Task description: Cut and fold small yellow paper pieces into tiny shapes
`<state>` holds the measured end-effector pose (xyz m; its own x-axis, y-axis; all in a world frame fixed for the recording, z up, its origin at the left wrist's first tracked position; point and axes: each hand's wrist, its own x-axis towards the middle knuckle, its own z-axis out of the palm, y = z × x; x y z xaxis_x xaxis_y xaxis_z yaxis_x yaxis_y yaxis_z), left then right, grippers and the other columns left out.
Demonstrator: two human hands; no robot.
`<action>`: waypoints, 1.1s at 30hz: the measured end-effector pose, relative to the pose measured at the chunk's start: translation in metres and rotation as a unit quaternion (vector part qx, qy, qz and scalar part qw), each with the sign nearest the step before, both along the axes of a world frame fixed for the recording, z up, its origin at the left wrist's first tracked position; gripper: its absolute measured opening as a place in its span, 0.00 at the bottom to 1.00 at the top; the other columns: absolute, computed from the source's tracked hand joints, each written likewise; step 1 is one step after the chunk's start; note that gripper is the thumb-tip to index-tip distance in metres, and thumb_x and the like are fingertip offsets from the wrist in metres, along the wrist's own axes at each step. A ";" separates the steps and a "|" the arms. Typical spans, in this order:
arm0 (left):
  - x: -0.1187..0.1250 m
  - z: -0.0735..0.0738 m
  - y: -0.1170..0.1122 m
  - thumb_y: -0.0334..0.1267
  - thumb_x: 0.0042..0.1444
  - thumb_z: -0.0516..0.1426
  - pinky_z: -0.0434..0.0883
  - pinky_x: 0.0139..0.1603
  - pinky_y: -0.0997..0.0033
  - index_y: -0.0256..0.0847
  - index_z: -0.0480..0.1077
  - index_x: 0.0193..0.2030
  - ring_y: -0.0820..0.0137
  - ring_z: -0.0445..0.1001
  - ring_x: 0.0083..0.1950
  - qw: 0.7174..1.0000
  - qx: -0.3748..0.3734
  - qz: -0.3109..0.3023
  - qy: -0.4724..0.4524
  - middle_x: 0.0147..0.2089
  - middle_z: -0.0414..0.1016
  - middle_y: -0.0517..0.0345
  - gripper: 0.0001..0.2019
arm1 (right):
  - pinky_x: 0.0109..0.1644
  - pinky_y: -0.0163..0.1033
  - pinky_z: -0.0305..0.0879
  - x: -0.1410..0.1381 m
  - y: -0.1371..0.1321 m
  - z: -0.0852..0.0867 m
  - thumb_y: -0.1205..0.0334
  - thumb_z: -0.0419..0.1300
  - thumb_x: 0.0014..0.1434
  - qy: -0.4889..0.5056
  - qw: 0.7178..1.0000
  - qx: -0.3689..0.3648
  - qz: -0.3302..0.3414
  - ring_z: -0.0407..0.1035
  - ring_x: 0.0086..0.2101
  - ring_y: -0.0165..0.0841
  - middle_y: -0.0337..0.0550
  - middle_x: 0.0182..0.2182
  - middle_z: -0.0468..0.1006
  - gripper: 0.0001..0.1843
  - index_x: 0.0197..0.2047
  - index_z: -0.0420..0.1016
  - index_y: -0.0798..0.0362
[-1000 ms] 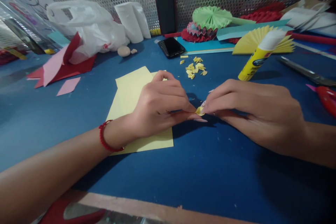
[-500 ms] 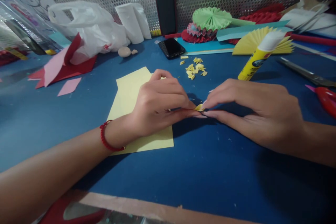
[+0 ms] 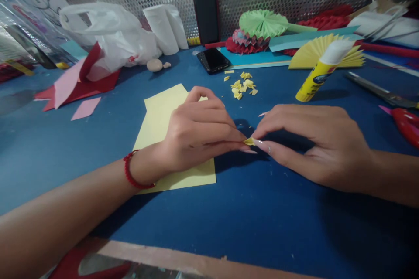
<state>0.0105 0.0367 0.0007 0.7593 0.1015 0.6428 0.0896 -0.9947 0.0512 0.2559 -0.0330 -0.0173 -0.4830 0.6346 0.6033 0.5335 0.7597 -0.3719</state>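
Note:
A tiny yellow paper piece (image 3: 249, 141) is pinched between the fingertips of both hands just above the blue table (image 3: 248, 209). My left hand (image 3: 199, 128), with a red bracelet on the wrist, rests over a pale yellow paper sheet (image 3: 160, 117) and closes on the piece from the left. From the right, my right hand (image 3: 314, 144) meets it with thumb and forefinger pressed on the same piece. A small heap of similar yellow paper bits (image 3: 242, 87) lies beyond the hands.
A yellow glue stick (image 3: 322, 72) leans at the right, with scissors (image 3: 379, 91) and a red tool (image 3: 407, 124) beyond. A black phone (image 3: 213, 59) lies flat and another phone (image 3: 205, 6) stands against the mesh wall. Folded paper fans (image 3: 263, 22), red and pink paper (image 3: 73, 85) and a white plastic bag (image 3: 111, 37) sit further back.
The fingertips of both hands have shifted slightly on the tiny yellow piece, and the right hand has lowered a little. Everything else is where it was.

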 end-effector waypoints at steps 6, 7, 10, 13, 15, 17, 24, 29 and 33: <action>0.000 0.001 0.001 0.42 0.69 0.66 0.72 0.50 0.57 0.48 0.78 0.38 0.70 0.82 0.33 1.000 0.006 -0.001 0.009 0.36 0.88 0.64 0.07 | 0.42 0.39 0.70 0.002 0.001 -0.001 0.64 0.57 0.73 -0.023 0.999 0.005 0.028 0.79 0.37 0.34 0.41 0.38 0.85 0.08 0.43 0.78 0.51; 0.000 0.001 0.001 0.42 0.69 0.66 0.72 0.51 0.57 0.48 0.78 0.38 0.70 0.82 0.33 1.000 0.012 -0.004 0.009 0.35 0.87 0.64 0.07 | 0.41 0.39 0.69 0.002 0.001 0.000 0.65 0.56 0.73 -0.033 0.999 0.008 0.030 0.79 0.37 0.34 0.42 0.38 0.85 0.09 0.43 0.78 0.51; 0.000 0.002 0.001 0.42 0.70 0.65 0.73 0.50 0.58 0.46 0.77 0.38 0.71 0.82 0.32 0.999 0.035 -0.004 0.010 0.34 0.87 0.64 0.08 | 0.40 0.38 0.70 0.001 0.000 0.004 0.66 0.55 0.74 -0.057 0.998 0.003 0.032 0.79 0.36 0.34 0.43 0.37 0.85 0.10 0.42 0.78 0.52; 0.001 0.002 0.001 0.41 0.71 0.64 0.73 0.49 0.59 0.46 0.76 0.37 0.72 0.81 0.31 0.996 0.089 -0.002 0.006 0.33 0.86 0.65 0.09 | 0.39 0.36 0.69 0.001 0.001 0.004 0.67 0.56 0.73 -0.049 0.998 -0.016 0.038 0.78 0.34 0.32 0.41 0.35 0.85 0.09 0.41 0.77 0.51; 0.001 0.002 0.001 0.38 0.71 0.64 0.73 0.48 0.60 0.45 0.75 0.36 0.72 0.81 0.30 0.992 0.129 -0.009 0.001 0.31 0.85 0.67 0.09 | 0.38 0.36 0.68 0.001 0.001 0.001 0.67 0.56 0.73 -0.025 0.999 -0.016 0.039 0.77 0.33 0.32 0.40 0.34 0.84 0.09 0.40 0.76 0.51; 0.001 0.002 0.001 0.38 0.69 0.65 0.72 0.48 0.60 0.45 0.75 0.37 0.72 0.81 0.31 0.991 0.132 -0.002 0.004 0.32 0.86 0.66 0.07 | 0.38 0.37 0.67 0.000 0.001 -0.003 0.67 0.57 0.73 -0.005 0.999 -0.009 0.035 0.76 0.32 0.31 0.39 0.34 0.83 0.09 0.40 0.75 0.50; 0.009 0.000 -0.008 0.43 0.62 0.70 0.69 0.42 0.64 0.42 0.79 0.34 0.72 0.81 0.31 0.988 -0.147 0.049 -0.014 0.32 0.86 0.63 0.10 | 0.38 0.38 0.69 -0.001 0.000 -0.001 0.67 0.58 0.71 0.004 1.000 0.017 -0.007 0.78 0.33 0.33 0.39 0.33 0.82 0.07 0.39 0.75 0.49; 0.015 0.003 -0.015 0.35 0.63 0.67 0.73 0.34 0.73 0.39 0.79 0.31 0.74 0.77 0.28 0.954 -0.297 0.042 -0.003 0.28 0.84 0.60 0.09 | 0.37 0.39 0.71 -0.001 -0.001 0.005 0.68 0.59 0.70 -0.024 0.999 0.023 -0.015 0.79 0.33 0.34 0.40 0.33 0.83 0.07 0.39 0.75 0.49; 0.014 0.004 -0.015 0.32 0.61 0.66 0.76 0.35 0.75 0.39 0.81 0.32 0.73 0.78 0.30 0.939 -0.340 0.047 -0.011 0.30 0.85 0.59 0.05 | 0.38 0.37 0.72 0.000 0.001 0.007 0.68 0.60 0.69 0.004 1.000 -0.004 -0.021 0.79 0.32 0.32 0.39 0.33 0.84 0.07 0.39 0.76 0.50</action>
